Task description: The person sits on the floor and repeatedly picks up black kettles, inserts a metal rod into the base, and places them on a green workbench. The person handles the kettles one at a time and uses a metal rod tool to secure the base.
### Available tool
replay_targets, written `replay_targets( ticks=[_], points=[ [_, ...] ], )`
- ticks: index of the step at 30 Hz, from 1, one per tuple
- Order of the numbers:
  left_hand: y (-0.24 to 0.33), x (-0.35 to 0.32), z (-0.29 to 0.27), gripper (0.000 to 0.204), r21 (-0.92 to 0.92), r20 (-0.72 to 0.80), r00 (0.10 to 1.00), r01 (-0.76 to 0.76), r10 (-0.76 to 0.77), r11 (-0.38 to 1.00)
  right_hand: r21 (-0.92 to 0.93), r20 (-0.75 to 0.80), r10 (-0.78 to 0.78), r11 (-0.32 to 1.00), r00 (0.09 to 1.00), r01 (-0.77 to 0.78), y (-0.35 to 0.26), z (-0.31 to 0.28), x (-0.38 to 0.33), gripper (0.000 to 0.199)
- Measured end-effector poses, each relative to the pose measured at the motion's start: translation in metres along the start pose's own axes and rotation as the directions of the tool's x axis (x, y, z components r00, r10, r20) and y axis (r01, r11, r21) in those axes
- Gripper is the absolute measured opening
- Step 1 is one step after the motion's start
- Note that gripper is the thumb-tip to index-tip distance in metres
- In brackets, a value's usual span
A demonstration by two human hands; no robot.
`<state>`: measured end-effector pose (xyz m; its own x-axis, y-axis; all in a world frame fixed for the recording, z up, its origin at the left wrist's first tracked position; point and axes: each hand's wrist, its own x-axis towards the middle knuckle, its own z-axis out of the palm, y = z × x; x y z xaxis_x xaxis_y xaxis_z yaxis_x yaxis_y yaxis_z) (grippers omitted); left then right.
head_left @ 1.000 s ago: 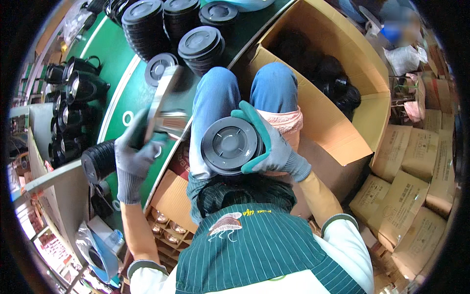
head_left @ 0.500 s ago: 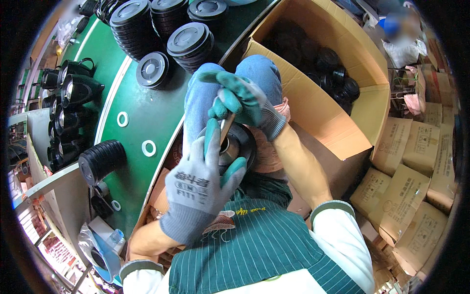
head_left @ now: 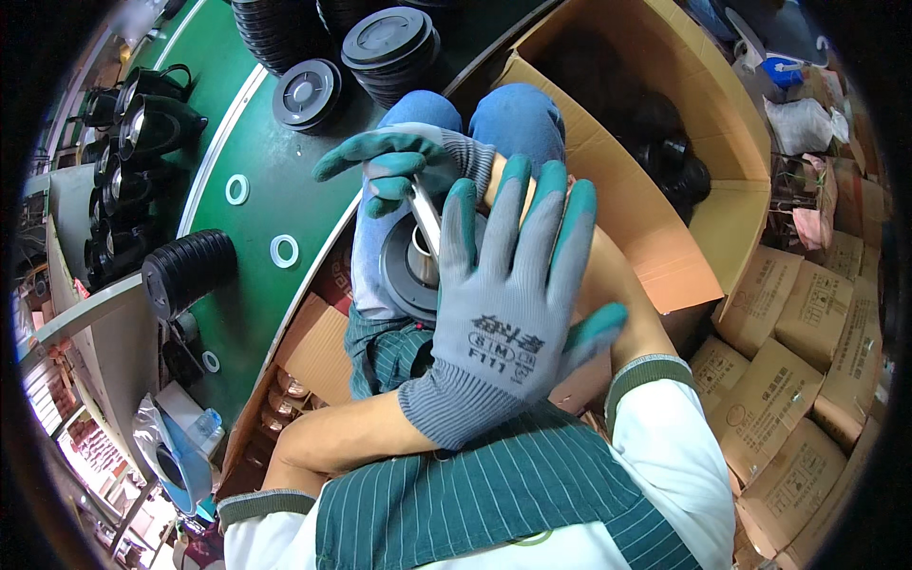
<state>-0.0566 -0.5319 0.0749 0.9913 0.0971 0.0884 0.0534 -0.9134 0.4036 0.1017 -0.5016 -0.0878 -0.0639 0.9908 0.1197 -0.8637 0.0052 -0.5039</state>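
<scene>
On the green bench, a black lid stack lies sideways, left of the dark round lid on the person's lap. Above that lid, the right hand closes its grip on a pale narrow tool; farther right, the left hand spreads its fingers wide, its palm hidden, so any contact cannot be told.

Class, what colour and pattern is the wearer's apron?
The apron is dark green with thin, pale stripes; it shows best in the head view.
</scene>
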Motion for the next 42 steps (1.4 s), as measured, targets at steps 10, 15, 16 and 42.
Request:
replay_targets(
  ticks=[10,15,16,42],
  points=[
    [-0.131,-0.042,-0.022,0.067,-0.194,-0.267,0.962,0.007,-0.060,0.981,-0.013,-0.129,-0.263,0.965,0.956,0.263,0.010,0.028,-0.073,0.045],
    [-0.190,-0.015,-0.014,0.052,-0.445,-0.122,0.993,-0.053,-0.002,0.894,-0.245,-0.252,-0.475,0.874,0.843,0.419,0.034,0.104,-0.107,0.032],
    [-0.198,-0.009,-0.011,0.049,-0.510,-0.074,0.997,-0.068,0.035,0.857,-0.376,-0.219,-0.485,0.843,0.847,0.386,0.029,0.111,-0.108,0.027],
    [-0.179,0.145,0.079,0.031,-0.496,-0.379,0.639,-0.751,0.670,0.436,-0.966,0.178,0.481,-0.079,0.859,0.245,0.009,0.180,0.012,0.022]
  ],
)
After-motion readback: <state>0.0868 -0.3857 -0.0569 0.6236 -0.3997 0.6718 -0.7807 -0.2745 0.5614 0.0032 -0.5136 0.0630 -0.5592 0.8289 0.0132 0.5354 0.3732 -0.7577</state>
